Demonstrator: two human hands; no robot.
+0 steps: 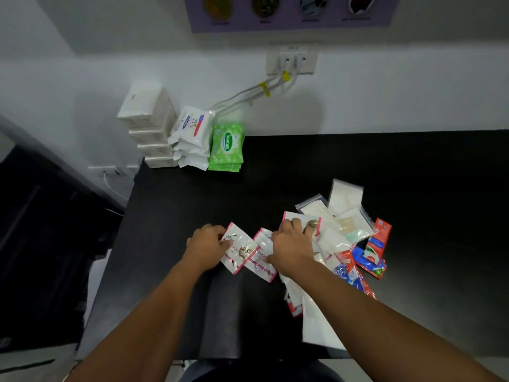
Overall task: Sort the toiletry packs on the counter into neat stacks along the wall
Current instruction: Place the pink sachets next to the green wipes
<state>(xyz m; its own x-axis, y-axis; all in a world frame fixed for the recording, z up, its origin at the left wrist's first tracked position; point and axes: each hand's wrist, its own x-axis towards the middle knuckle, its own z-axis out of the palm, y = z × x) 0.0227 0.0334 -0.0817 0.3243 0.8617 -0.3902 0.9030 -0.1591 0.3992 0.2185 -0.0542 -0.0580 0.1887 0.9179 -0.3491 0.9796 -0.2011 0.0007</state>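
Three stacks are standing along the wall: white boxes (148,128), Dove wipes (192,136), green Sanicare packs (226,147). Left hand (206,244) is pinching a Dove sachet (239,248) mid-counter; right hand (292,246) is covering neighbouring sachets (261,253) (grasp unclear). Loose pile (344,224) is awaiting sorting, so roughly half done.

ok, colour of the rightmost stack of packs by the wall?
Light green plastic wipe packs with a darker green oval label; head view shows it best.
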